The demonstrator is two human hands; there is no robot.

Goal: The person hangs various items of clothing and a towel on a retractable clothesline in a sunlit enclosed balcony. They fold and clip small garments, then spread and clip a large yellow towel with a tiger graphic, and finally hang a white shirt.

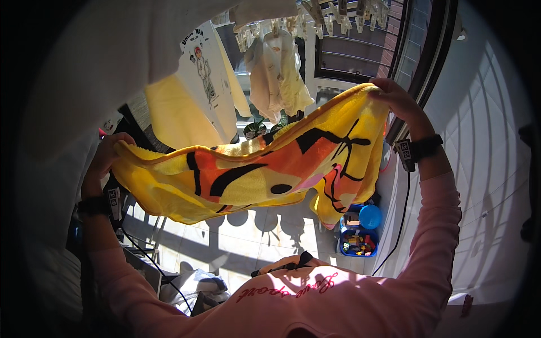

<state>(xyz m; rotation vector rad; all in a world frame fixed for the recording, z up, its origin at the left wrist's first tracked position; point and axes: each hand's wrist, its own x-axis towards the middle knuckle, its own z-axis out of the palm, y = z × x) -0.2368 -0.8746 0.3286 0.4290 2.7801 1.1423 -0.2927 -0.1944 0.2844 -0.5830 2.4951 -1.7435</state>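
Note:
A yellow plush blanket (253, 169) with an orange and black cartoon print is stretched out in the air between my hands. My left hand (107, 154) grips its corner at the left, and my right hand (393, 99) pinches the other upper corner, held higher. The top hem sags between them and the lower part hangs in folds over the view of the floor. Both wrists wear black straps with small devices and cables.
Past the blanket hang baby clothes (277, 72), a printed white and yellow cloth (203, 80) and several clear clothespins (329, 19). Potted plants (255, 129) stand below. A blue bin of toys (359, 244) is by the right wall; crumpled fabric (196, 287) lies lower left.

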